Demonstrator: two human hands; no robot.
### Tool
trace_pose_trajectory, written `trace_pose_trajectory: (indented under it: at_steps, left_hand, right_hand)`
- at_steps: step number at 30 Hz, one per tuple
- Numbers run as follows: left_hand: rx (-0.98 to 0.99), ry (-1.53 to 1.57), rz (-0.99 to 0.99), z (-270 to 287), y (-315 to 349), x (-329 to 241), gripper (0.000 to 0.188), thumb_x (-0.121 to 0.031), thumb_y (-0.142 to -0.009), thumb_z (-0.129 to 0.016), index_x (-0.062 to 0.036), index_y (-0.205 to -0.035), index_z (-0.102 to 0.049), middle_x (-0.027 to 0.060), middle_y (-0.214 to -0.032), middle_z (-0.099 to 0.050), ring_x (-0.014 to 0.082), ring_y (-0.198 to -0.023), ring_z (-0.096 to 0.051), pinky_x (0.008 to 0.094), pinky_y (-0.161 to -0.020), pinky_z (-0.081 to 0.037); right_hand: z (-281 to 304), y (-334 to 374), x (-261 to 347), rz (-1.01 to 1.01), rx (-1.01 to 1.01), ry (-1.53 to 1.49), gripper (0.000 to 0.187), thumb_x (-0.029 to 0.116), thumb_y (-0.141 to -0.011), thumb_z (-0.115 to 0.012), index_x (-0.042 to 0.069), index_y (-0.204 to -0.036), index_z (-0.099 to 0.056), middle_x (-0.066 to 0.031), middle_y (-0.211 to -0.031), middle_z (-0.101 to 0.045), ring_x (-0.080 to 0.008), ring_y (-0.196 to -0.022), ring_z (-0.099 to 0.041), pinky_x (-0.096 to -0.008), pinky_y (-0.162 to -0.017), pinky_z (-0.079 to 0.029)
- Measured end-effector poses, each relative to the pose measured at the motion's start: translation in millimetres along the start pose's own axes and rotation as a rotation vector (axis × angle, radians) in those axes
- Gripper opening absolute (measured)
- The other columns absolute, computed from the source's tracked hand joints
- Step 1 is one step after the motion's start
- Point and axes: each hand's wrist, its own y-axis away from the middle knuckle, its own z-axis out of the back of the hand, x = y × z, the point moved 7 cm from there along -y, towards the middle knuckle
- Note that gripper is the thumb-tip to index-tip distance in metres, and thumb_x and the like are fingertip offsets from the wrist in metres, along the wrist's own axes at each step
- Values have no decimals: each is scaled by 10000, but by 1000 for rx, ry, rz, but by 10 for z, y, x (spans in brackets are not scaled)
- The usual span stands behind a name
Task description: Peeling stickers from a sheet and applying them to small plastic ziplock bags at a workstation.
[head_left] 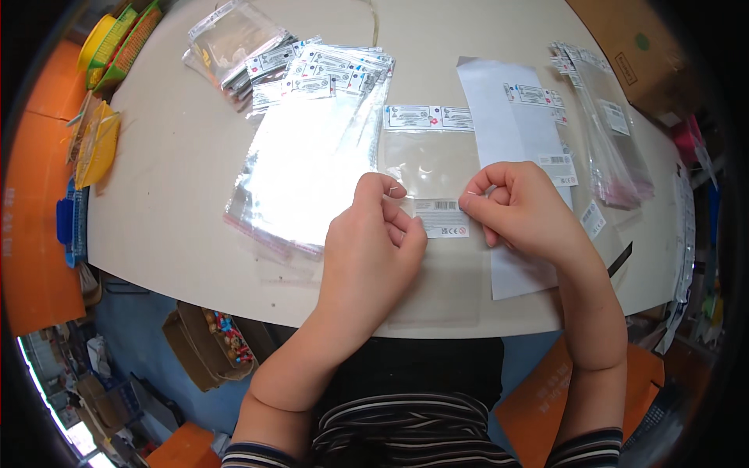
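Note:
A small white printed label (441,220) lies over a clear plastic bag (421,168) in front of me. The bag has a printed header strip along its far edge. My right hand (511,204) pinches the label's upper right edge between thumb and forefinger. My left hand (374,234) is at the label's left side, its fingers bent and apart, with the thumb tip by the label's edge. No object shows in the left fingers. Beside the bag, under the right hand, is a white paper sheet (499,117) carrying another label (557,168).
A shiny pile of clear bags (304,148) lies left of centre, with more bags (238,39) behind it. Further bags (601,125) lie at the right. A cardboard box (647,58) stands at the far right. Yellow and green baskets (117,47) line the left edge.

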Motion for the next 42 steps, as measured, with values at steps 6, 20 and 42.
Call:
trace_pose_trajectory:
  at_steps: [6, 20, 42]
  left_hand:
    - [-14, -78, -43, -17, -23, -43, 274, -14, -811, -656, 19, -1041, -511, 90, -691, -639, 196, -595, -652, 306, -576, -511]
    - [-40, -147, -95, -34, -13, -24, 294, -37, -806, -711, -14, -1051, -550, 45, -687, -628, 107, -571, -597, 250, -559, -489]
    - [-17, -942, -572, -192, 235, -19, 491, -158, -893, -609, -136, -1379, -549, 27, -1456, -509, 375, -1388, -392, 684, -1097, -215]
  right_hand:
    - [0, -38, -32, -4, -3, 7, 157, 146, -880, -675, -8, -878, -649, 4, -545, -592, -30, -468, -503, -207, -445, -354]
    - [-18, -57, -33, 36, -59, 32, 167, 128, -836, -713, -27, -840, -650, -5, -552, -595, -46, -482, -545, -201, -464, -392]
    - [-427, 477, 244, 822, -236, 974, 462, 176, -777, -764, 17, -1186, -619, -108, -1361, -555, -356, -1285, -477, -497, -1045, -409]
